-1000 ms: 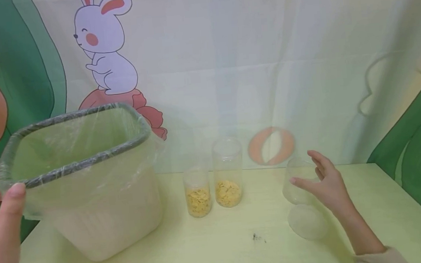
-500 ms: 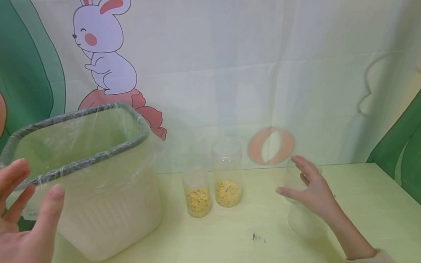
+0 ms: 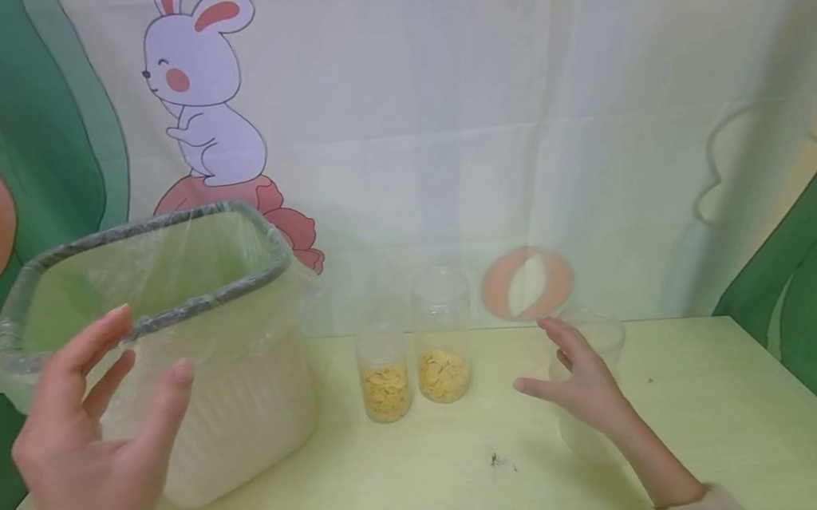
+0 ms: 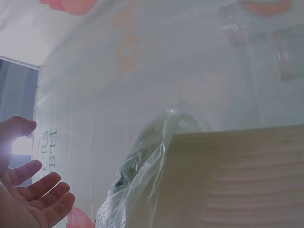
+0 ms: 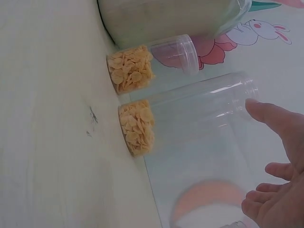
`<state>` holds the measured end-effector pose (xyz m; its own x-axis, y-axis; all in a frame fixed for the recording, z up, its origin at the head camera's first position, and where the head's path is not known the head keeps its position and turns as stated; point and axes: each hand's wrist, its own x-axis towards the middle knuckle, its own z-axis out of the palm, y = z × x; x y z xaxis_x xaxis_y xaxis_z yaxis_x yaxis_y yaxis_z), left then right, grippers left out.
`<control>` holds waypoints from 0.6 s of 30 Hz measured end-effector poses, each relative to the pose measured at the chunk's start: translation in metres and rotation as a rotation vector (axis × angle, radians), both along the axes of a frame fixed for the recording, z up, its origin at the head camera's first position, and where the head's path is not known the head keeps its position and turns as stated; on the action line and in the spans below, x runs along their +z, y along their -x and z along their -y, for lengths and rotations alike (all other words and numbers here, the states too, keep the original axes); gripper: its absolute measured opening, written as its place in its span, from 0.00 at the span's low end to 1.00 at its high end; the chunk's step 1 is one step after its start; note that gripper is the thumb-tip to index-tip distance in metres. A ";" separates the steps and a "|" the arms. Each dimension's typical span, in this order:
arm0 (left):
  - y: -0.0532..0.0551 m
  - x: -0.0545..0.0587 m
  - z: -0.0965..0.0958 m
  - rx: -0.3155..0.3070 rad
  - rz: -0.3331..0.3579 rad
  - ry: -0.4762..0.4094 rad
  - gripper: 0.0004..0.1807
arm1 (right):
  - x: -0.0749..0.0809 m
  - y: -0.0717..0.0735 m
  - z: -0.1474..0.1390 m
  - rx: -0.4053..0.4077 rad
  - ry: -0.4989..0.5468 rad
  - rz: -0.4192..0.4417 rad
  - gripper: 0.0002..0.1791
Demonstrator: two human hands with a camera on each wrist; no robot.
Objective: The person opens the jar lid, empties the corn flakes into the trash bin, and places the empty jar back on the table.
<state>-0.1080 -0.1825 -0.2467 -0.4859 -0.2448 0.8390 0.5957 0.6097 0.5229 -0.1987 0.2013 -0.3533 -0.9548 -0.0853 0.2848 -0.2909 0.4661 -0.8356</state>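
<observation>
My left hand (image 3: 98,423) hovers before the front of a pale waste bin (image 3: 249,428), fingers spread and thumb apart, holding nothing. Its fingertips overlap the bin's dark rim in the head view. On the right, my right hand (image 3: 588,389) is raised with thumb and fingers parted, nothing between them. Behind it stands a clear plastic jar (image 3: 605,331), partly hidden. A round translucent piece (image 3: 584,437) lies in front of that jar. Between the hands stand a shorter jar (image 3: 386,389) and a taller jar (image 3: 444,372), both clear and holding yellow flakes low down.
A clear plastic liner (image 4: 161,161) is folded over the bin's rim. Dark specks (image 3: 502,462) mark the pale table (image 3: 398,488). A printed cloth with a rabbit (image 3: 212,102) hangs close behind the jars.
My left hand has come off the bin's left edge and moved right, across its front. My right hand has shifted left and slightly down, away from the clear jar. Jars and bin stay put.
</observation>
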 end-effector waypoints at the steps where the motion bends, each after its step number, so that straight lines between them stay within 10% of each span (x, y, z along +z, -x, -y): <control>1: 0.002 -0.001 -0.003 -0.019 -0.009 0.014 0.30 | -0.001 0.001 0.001 0.007 0.002 0.000 0.48; 18: 0.035 -0.018 -0.055 -0.163 -0.013 0.183 0.32 | -0.015 0.026 0.035 0.065 -0.054 0.038 0.48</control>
<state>-0.1426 -0.1275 -0.2648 -0.4958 -0.0073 0.8684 0.6996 0.5892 0.4043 -0.2244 0.1667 -0.3683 -0.9568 -0.1616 0.2418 -0.2905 0.4921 -0.8206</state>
